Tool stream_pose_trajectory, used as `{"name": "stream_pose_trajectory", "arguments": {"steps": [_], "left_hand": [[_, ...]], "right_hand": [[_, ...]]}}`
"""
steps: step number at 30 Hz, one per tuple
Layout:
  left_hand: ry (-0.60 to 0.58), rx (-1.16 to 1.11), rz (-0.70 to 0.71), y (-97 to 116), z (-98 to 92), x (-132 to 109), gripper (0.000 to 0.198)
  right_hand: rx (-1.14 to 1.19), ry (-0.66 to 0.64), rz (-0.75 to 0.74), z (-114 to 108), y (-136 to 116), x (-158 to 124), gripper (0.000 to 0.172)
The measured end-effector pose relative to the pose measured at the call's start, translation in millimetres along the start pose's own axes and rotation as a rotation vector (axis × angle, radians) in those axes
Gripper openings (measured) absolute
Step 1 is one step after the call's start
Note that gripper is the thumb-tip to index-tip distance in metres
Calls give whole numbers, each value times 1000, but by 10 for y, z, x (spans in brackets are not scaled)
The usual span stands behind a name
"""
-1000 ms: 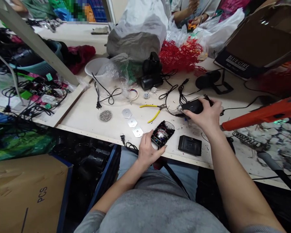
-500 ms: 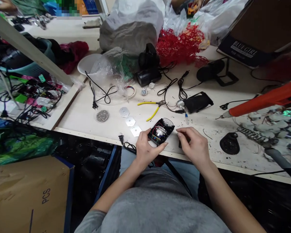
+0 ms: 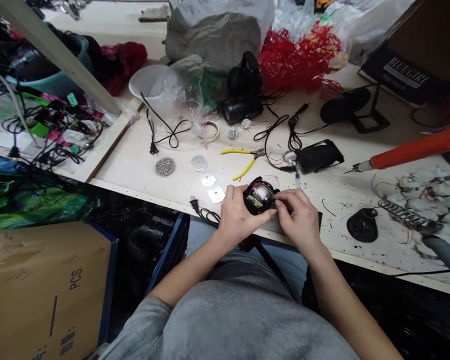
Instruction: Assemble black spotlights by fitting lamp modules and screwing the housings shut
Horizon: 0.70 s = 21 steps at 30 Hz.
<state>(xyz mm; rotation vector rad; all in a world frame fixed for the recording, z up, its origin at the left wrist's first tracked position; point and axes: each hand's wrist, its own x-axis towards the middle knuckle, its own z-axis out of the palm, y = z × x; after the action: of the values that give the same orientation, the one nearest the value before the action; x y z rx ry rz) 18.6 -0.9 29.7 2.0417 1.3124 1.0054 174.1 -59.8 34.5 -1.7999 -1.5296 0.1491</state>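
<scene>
A black device housing (image 3: 261,194), open on top, shows a shiny round part, red wires and a small circuit board. My left hand (image 3: 237,212) grips it from the left, thumb along its near side. At its right edge my right hand (image 3: 298,212) has thumb and forefinger pinched together; whatever they hold is too small to make out. Three silvery plates (image 3: 208,179) lie in a row to the left. Yellow-handled pliers (image 3: 245,159) rest just beyond the housing.
A dish of metal beads (image 3: 165,166) sits at left, near a plug (image 3: 195,204). An orange-red tool (image 3: 416,147) juts in from the right above white parts. A black teardrop-shaped piece (image 3: 362,224) and coiled spring (image 3: 401,215) lie at right. Black lamps (image 3: 242,107) stand behind.
My right hand has moved in to the housing's right edge. The housing is tilted differently in my left hand. The whole view has shifted slightly.
</scene>
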Motion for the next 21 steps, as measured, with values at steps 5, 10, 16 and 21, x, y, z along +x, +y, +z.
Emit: {"name": "stream_pose_trajectory", "arguments": {"steps": [5, 10, 16, 21], "left_hand": [[-23, -39, -7, 30, -19, 26, 76], [-106, -89, -71, 37, -52, -1, 84], [-142, -100, -31, 54, -59, -39, 85], [-124, -101, 54, 58, -56, -64, 70]], "right_hand": [[17, -25, 5, -46, 9, 42, 13], [61, -45, 24, -70, -35, 74, 15], [119, -65, 106, -41, -16, 74, 14], [128, -112, 101, -43, 24, 83, 15]]}}
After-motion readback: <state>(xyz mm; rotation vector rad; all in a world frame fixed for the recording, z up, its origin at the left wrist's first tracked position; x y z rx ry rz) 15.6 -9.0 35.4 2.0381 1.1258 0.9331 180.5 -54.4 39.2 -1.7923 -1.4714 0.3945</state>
